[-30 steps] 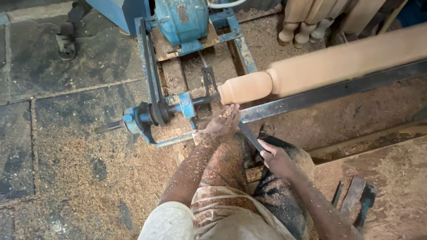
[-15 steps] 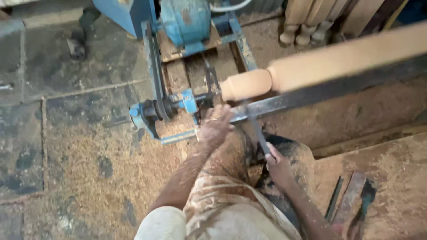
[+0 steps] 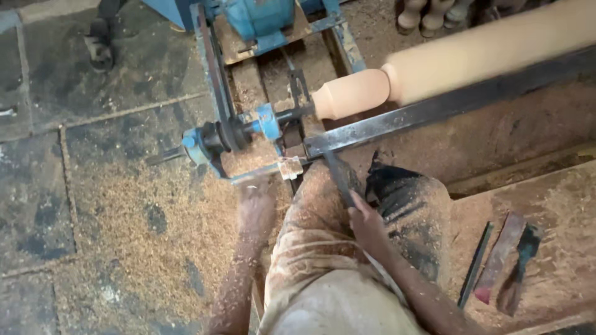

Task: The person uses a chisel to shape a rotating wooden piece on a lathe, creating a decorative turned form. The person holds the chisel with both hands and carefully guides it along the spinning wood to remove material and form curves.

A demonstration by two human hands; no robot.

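Now that my left hand [image 3: 257, 208] has dropped off the rail [image 3: 447, 105] toward the near sawdust [image 3: 155, 229], blurred so I cannot tell its fingers, only one hand works. My right hand [image 3: 366, 224] grips the chisel [image 3: 338, 177], tip at the rail beneath the far wood [image 3: 434, 68].

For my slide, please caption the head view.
Right hand holds a chisel by the lathe's wooden spindle.

Left hand [image 3: 256, 208] motion-blurred; grip indeterminable. Turned wooden workpiece [image 3: 459, 65] cut off at right edge. Blue motor housing [image 3: 264, 18] cropped at top. Chisel [image 3: 338, 180] tip obscured.
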